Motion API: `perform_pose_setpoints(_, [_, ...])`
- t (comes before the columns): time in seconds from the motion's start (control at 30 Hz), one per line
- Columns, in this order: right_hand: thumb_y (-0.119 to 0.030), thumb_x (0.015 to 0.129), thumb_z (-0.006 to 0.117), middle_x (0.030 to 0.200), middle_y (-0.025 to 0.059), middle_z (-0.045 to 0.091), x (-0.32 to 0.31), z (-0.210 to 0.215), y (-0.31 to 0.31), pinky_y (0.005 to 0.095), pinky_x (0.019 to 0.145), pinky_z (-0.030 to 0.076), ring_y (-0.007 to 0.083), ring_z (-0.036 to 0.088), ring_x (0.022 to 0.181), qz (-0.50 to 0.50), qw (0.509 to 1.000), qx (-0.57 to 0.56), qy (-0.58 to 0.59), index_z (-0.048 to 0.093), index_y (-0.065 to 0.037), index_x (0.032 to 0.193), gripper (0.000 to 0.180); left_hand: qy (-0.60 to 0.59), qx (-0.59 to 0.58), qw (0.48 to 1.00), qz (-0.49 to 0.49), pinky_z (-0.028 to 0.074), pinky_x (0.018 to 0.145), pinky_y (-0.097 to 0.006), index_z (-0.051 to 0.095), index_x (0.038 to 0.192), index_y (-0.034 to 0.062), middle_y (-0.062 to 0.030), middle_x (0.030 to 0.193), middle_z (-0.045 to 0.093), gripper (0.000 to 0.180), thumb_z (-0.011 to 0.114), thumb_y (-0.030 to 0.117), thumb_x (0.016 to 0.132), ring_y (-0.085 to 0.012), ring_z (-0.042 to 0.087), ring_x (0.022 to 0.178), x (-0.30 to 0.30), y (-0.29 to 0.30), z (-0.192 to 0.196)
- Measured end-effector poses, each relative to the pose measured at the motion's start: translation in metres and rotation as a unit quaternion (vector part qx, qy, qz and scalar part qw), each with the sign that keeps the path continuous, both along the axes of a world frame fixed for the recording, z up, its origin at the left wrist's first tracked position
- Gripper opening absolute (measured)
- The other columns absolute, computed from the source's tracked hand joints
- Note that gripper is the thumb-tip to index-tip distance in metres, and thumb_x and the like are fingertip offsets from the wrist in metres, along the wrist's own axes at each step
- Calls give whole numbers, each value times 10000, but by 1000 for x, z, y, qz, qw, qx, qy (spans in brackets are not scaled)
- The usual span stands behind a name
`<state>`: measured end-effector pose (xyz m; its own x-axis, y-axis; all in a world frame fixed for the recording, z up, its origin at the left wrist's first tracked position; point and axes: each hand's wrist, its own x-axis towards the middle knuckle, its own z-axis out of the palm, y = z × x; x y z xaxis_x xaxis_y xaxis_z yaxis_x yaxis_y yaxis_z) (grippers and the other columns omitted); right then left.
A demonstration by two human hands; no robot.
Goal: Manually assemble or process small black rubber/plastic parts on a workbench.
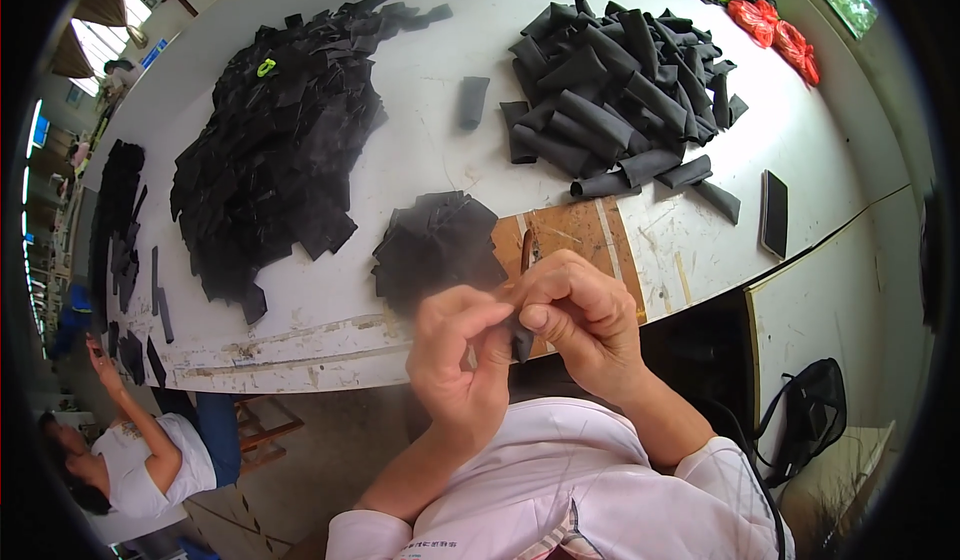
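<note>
Your R hand (pixel 590 322) looks pinched on the dk fabric piece (pixel 521 345), long axis pointing twd you below the tips, L hand (pixel 462 345) curled right beside, its grip hidden, can't tell.

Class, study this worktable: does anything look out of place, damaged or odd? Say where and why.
Yes. A bright yellow-green loop lies on the large black pile at left, unlike the dark, flat pieces around it. The tabletop's near edge also looks scuffed and stained against its whiter surface.
</note>
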<state>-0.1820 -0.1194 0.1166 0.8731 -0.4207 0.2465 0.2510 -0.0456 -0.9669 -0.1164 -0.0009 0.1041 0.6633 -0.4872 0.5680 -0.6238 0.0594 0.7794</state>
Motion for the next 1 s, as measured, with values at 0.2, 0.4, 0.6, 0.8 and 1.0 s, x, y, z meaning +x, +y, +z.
perform_pose_setpoints(0.2, [-180,842,566,633,-24,449,19,62,-32,191,475,321,49,403,559,81,991,96,43,512,-25,721,204,527,-249,739,-338,296,288,-178,478,952,-39,-116,811,543,157,500,65,836,-39,361,383,31,-24,56])
perform_pose_setpoints(0.4, [-226,838,575,616,-35,436,28,0,-53,180,453,290,48,380,529,179,920,317,143,517,-57,696,228,792,-293,452,-288,276,287,-184,453,1122,-54,-76,709,554,311,432,21,821,-47,300,328,43,-27,9])
perform_pose_setpoints(0.6, [-265,847,561,606,-40,418,39,4,-51,188,470,281,55,382,551,163,924,310,156,528,-74,699,244,784,-355,395,-322,309,291,-167,489,1059,-74,-142,820,574,263,401,28,833,-49,316,345,51,-36,16])
perform_pose_setpoints(0.8, [-290,852,551,615,-48,417,38,-24,-54,188,493,290,52,367,557,189,919,292,184,534,-67,712,264,836,-373,335,-220,374,297,-191,440,1071,-105,-153,840,573,292,418,-1,800,-66,381,344,51,-35,-14])
perform_pose_setpoints(1.0, [-310,852,547,619,-41,437,32,-30,-53,201,518,337,50,394,575,181,941,247,144,534,-55,745,276,362,-77,920,-125,447,628,-234,438,1162,-25,-62,892,543,444,603,184,807,-90,510,675,37,-28,-1])
